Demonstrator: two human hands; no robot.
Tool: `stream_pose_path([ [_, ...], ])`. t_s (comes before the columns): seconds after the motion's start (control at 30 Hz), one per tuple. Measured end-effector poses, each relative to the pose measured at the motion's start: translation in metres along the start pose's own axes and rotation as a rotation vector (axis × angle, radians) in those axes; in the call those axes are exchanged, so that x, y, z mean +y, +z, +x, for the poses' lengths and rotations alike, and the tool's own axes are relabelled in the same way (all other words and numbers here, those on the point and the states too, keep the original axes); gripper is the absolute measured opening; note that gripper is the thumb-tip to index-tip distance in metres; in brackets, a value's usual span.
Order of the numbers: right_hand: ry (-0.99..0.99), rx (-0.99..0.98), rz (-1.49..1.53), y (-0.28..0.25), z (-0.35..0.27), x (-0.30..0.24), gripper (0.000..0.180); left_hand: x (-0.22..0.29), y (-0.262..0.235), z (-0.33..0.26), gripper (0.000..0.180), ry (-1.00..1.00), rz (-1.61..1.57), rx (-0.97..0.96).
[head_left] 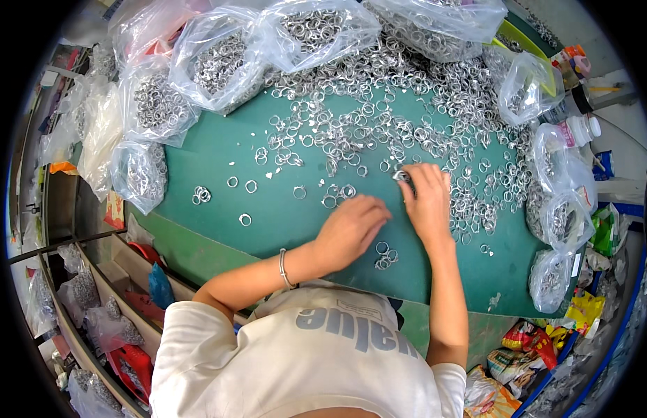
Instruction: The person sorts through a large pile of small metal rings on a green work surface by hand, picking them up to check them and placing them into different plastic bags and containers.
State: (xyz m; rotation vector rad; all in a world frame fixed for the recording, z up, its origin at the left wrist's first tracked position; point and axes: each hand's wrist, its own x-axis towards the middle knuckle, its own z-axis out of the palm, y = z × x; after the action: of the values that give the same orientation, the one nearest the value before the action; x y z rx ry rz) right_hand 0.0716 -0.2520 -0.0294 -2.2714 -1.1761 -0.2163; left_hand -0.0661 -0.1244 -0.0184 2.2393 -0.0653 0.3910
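Green desk (219,157) in front of me, top mostly covered. Loose metal rings (407,118) spread thick over the far and right part, thinning to single rings (245,219) toward the near left. Small cluster of rings (386,258) near the front edge. Clear plastic bags of rings (219,63) piled along the far and left edges, more bags (564,219) down the right edge. White bottle (578,129) at far right.
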Motion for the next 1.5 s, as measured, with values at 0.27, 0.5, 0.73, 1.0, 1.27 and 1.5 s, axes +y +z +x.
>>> stream_pose_path([
  [0.27,0.576,-0.058,0.615,-0.027,-0.007,0.023,0.021,-0.032,-0.001,0.054,0.031,-0.027,0.01,0.074],
  [0.5,0.58,-0.138,0.894,-0.026,-0.013,0.022,0.021,-0.028,0.012,0.067,0.035,-0.082,-0.174,-0.089],
  [0.73,0.308,0.105,-0.028,-0.035,-0.01,0.007,0.02,-0.037,-0.01,0.058,0.026,-0.056,0.141,0.043],
  [1.0,0.278,-0.149,-0.084,-0.049,-0.018,-0.01,0.025,-0.046,0.002,0.058,0.022,-0.017,0.297,0.013],
  [1.27,0.155,-0.158,-0.133,-0.029,-0.021,-0.011,0.034,-0.027,0.003,0.047,0.032,0.1,0.214,-0.103],
  [1.5,0.187,-0.065,-0.005,-0.036,-0.028,-0.005,0.03,-0.029,0.005,0.045,0.028,-0.015,0.132,-0.137],
])
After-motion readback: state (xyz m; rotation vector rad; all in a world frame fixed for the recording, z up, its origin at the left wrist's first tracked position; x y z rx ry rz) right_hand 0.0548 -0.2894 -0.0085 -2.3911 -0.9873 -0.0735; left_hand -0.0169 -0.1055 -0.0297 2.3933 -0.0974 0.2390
